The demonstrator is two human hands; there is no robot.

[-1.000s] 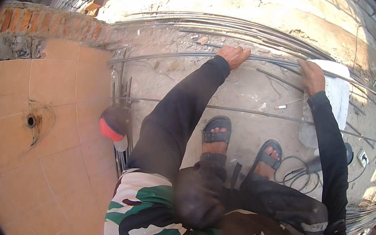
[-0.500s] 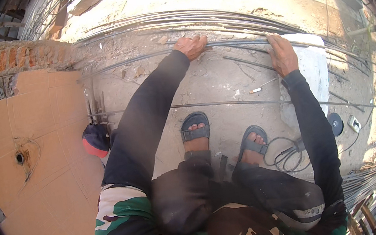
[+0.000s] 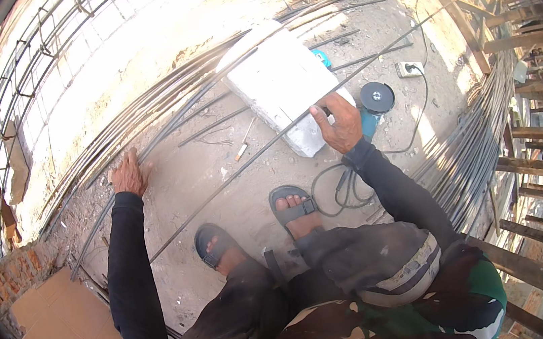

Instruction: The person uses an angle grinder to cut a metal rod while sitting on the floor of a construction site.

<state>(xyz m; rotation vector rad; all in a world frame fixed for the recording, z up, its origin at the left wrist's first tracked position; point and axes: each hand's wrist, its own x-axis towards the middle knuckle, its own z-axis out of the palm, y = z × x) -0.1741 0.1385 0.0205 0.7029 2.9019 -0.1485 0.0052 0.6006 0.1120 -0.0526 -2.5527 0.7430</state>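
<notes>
My left hand (image 3: 128, 176) lies over thin steel bars (image 3: 177, 119) at the left, its fingers stretched out and slightly apart. My right hand (image 3: 342, 123) is curled, thumb and fingers closed at a single long steel rod (image 3: 244, 168), which slants across the ground in front of my feet. Part of that grip is hidden by the hand itself. Just beyond my right hand sits a white block (image 3: 280, 77), with the bars' far ends lying across it. Close by my right wrist is a blue angle grinder (image 3: 370, 122) with a dark round disc guard.
More steel bars are bundled on the right (image 3: 469, 148), beside wooden slats (image 3: 542, 167). A power socket (image 3: 410, 69) and grinder cord (image 3: 341, 208) lie near my right arm. A cigarette (image 3: 240, 152) is on the ground. Brickwork (image 3: 20, 271) and orange tiles (image 3: 56, 318) are lower left.
The view has swung to the right. My right hand has left the bars by the white block and come nearer, to the single rod. My left hand's fingers have loosened on the bars.
</notes>
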